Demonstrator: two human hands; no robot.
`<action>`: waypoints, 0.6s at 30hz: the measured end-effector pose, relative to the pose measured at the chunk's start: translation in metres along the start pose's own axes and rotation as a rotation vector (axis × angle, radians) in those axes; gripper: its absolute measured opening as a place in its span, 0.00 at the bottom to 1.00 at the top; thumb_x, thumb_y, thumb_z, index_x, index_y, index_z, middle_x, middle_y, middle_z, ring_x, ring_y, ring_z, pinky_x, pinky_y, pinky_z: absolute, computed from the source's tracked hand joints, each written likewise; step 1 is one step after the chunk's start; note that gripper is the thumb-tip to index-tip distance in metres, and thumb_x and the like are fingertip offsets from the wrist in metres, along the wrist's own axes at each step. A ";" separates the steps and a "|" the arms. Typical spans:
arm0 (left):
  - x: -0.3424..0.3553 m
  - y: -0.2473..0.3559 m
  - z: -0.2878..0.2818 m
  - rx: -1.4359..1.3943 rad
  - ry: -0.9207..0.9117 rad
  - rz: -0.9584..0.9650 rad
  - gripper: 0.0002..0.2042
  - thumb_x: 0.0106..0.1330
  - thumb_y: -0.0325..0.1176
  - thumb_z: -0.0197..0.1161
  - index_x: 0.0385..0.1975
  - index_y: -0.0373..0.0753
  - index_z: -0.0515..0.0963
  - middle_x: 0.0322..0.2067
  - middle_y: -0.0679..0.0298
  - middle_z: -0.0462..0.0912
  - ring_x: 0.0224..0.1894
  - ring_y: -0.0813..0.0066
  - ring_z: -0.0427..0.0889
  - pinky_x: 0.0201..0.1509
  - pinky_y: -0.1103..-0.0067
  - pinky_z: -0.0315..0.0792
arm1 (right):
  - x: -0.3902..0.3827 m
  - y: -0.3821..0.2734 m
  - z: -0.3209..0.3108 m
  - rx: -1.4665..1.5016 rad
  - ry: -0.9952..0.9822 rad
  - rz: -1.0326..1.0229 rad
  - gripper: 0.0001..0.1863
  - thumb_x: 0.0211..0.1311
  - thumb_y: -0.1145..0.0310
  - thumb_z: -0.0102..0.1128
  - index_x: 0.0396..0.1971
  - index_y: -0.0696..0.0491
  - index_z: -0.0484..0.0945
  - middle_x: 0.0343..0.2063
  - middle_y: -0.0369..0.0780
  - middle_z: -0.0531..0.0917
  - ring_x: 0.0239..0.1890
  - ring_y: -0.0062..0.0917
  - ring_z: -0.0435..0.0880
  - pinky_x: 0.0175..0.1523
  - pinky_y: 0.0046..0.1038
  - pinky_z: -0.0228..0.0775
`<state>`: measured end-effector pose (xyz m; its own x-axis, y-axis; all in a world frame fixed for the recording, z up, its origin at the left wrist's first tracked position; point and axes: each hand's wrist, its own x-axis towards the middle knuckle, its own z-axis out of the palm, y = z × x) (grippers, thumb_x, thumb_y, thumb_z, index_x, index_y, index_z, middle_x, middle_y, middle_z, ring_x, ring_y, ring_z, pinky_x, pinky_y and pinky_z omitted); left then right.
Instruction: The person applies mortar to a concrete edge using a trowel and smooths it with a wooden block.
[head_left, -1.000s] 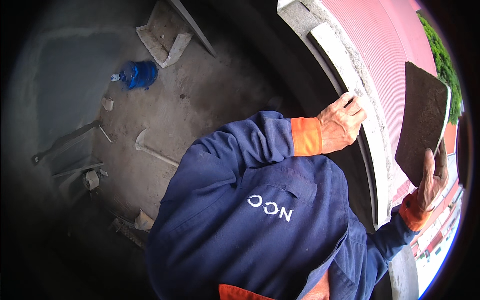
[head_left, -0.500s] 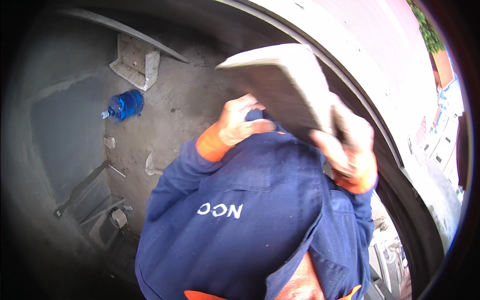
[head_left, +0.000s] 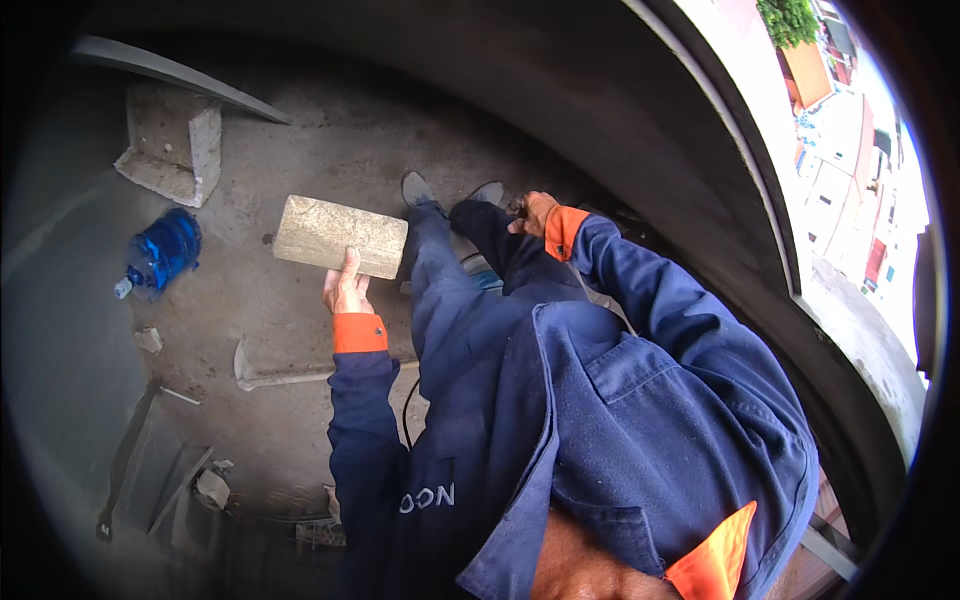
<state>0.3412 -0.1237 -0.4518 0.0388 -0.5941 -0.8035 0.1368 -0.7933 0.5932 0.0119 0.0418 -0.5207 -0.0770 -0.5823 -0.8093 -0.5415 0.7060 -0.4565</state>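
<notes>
In my left hand (head_left: 347, 292) is a flat, rectangular, tan brick (head_left: 338, 237) with a rough, speckled face. My thumb lies across its lower edge while the other fingers are mostly behind it. The brick is held out over the grey floor, left of my legs, touching nothing but the hand. My right hand (head_left: 536, 213) is lowered beside my right knee, its fingers curled. Something small and dark shows at those fingers, too unclear to name.
A blue water bottle (head_left: 165, 250) lies on the floor at the left, below a broken white trough-like piece (head_left: 185, 140). A long board (head_left: 180, 72) leans behind it. A pale strip (head_left: 300, 378) lies near my left forearm. A curved wall edge (head_left: 735, 130) rises at my right.
The brick has dropped from close before my chest, where my right hand gripped it, to the left in my left hand. My right hand has let go and moved down by my knee.
</notes>
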 end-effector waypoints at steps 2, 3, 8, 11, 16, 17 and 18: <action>0.024 -0.012 -0.003 0.001 0.018 0.003 0.26 0.59 0.33 0.73 0.55 0.32 0.73 0.51 0.55 0.80 0.55 0.63 0.78 0.64 0.62 0.66 | 0.012 0.032 0.002 0.080 -0.049 0.131 0.14 0.48 0.67 0.72 0.37 0.50 0.87 0.26 0.41 0.87 0.29 0.27 0.87 0.38 0.31 0.78; 0.036 -0.018 -0.004 0.002 0.029 0.008 0.26 0.58 0.34 0.74 0.55 0.32 0.74 0.50 0.55 0.80 0.55 0.63 0.78 0.64 0.62 0.66 | 0.017 0.046 0.009 0.131 0.011 0.267 0.10 0.45 0.68 0.73 0.31 0.47 0.88 0.25 0.37 0.87 0.30 0.27 0.86 0.38 0.30 0.77; 0.089 -0.073 -0.007 -0.089 0.133 -0.056 0.26 0.55 0.36 0.76 0.51 0.31 0.76 0.47 0.56 0.82 0.49 0.64 0.81 0.59 0.65 0.69 | 0.097 0.049 0.037 -0.009 0.124 0.362 0.08 0.50 0.66 0.68 0.33 0.47 0.88 0.28 0.40 0.88 0.33 0.31 0.87 0.41 0.33 0.77; 0.122 -0.120 -0.020 -0.082 0.206 -0.159 0.24 0.55 0.34 0.76 0.49 0.30 0.77 0.46 0.57 0.83 0.46 0.66 0.82 0.55 0.71 0.73 | 0.169 0.048 0.075 -0.295 0.260 0.295 0.12 0.53 0.60 0.67 0.37 0.46 0.87 0.35 0.42 0.88 0.40 0.37 0.86 0.47 0.35 0.76; 0.139 -0.194 -0.040 -0.083 0.210 -0.163 0.22 0.57 0.33 0.75 0.48 0.29 0.78 0.44 0.59 0.83 0.45 0.72 0.81 0.55 0.74 0.74 | 0.288 0.052 0.104 -0.426 0.315 0.302 0.19 0.61 0.53 0.59 0.47 0.46 0.83 0.44 0.46 0.84 0.49 0.43 0.81 0.56 0.39 0.71; 0.145 -0.209 -0.047 -0.069 0.186 -0.143 0.21 0.58 0.33 0.75 0.48 0.30 0.78 0.44 0.60 0.83 0.45 0.73 0.80 0.55 0.74 0.74 | 0.319 0.060 0.106 -0.462 0.357 0.278 0.20 0.62 0.53 0.57 0.49 0.46 0.82 0.45 0.47 0.84 0.49 0.44 0.81 0.57 0.40 0.71; 0.143 -0.215 -0.050 -0.103 0.161 -0.139 0.22 0.58 0.34 0.74 0.50 0.31 0.77 0.46 0.59 0.82 0.48 0.71 0.80 0.57 0.70 0.72 | 0.343 0.057 0.104 -0.448 0.337 0.279 0.21 0.63 0.53 0.57 0.53 0.46 0.80 0.47 0.48 0.83 0.51 0.44 0.80 0.59 0.41 0.69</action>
<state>0.3671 -0.0313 -0.6973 0.1689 -0.4449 -0.8795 0.2514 -0.8434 0.4749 0.0417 -0.0751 -0.8628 -0.4864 -0.5469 -0.6814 -0.7557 0.6548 0.0139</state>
